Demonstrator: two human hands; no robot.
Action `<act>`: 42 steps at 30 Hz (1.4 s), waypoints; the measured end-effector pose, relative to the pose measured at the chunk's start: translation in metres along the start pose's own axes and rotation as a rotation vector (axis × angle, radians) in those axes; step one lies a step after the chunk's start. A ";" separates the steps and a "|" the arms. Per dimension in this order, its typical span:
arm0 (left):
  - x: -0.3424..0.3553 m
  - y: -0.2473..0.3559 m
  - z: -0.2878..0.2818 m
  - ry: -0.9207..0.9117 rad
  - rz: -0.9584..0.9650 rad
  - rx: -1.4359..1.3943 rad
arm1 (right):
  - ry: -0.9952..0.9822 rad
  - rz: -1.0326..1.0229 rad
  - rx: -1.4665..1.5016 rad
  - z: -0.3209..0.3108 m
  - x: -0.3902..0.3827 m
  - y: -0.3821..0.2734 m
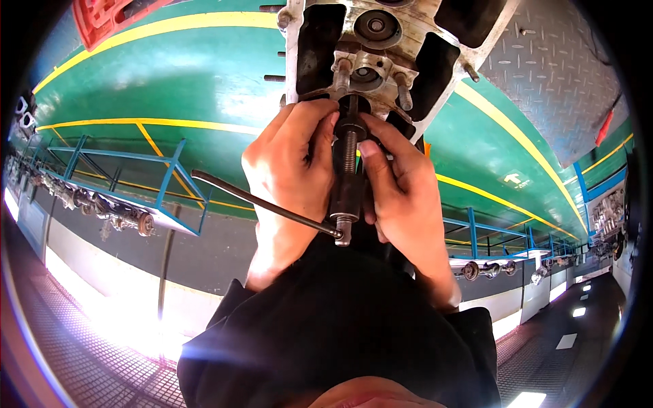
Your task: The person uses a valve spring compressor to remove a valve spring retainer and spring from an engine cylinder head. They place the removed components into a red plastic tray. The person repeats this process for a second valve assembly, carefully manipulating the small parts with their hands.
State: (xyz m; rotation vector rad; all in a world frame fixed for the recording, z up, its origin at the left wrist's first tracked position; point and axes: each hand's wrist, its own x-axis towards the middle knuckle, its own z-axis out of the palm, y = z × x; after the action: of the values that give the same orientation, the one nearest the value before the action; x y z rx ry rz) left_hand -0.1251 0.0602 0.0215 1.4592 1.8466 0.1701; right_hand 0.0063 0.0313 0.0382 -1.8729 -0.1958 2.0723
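Observation:
A pale metal engine cylinder head, with studs and dark openings, fills the top centre. A dark cylindrical tool with a threaded rod points into its lower middle opening. My left hand is closed at the tool’s upper left, fingertips against it near the casting’s lower edge. My right hand is closed round the tool’s right side, thumb beside the threads. A bent steel bar crosses at the tool’s lower end and sticks out to the left.
Blue racks holding metal parts run along the left, and similar racks along the right. A red plastic crate is at upper left, a tread plate at upper right. The green floor has yellow lines.

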 end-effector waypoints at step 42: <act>-0.003 0.010 -0.032 -0.425 -0.065 -0.224 | -0.173 0.263 0.657 0.000 -0.009 -0.005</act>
State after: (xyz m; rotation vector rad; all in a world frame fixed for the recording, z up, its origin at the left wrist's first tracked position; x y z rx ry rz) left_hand -0.1374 0.0719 0.0503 1.1736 1.4756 0.0286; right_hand 0.0080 0.0332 0.0488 -1.3694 0.6470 2.1042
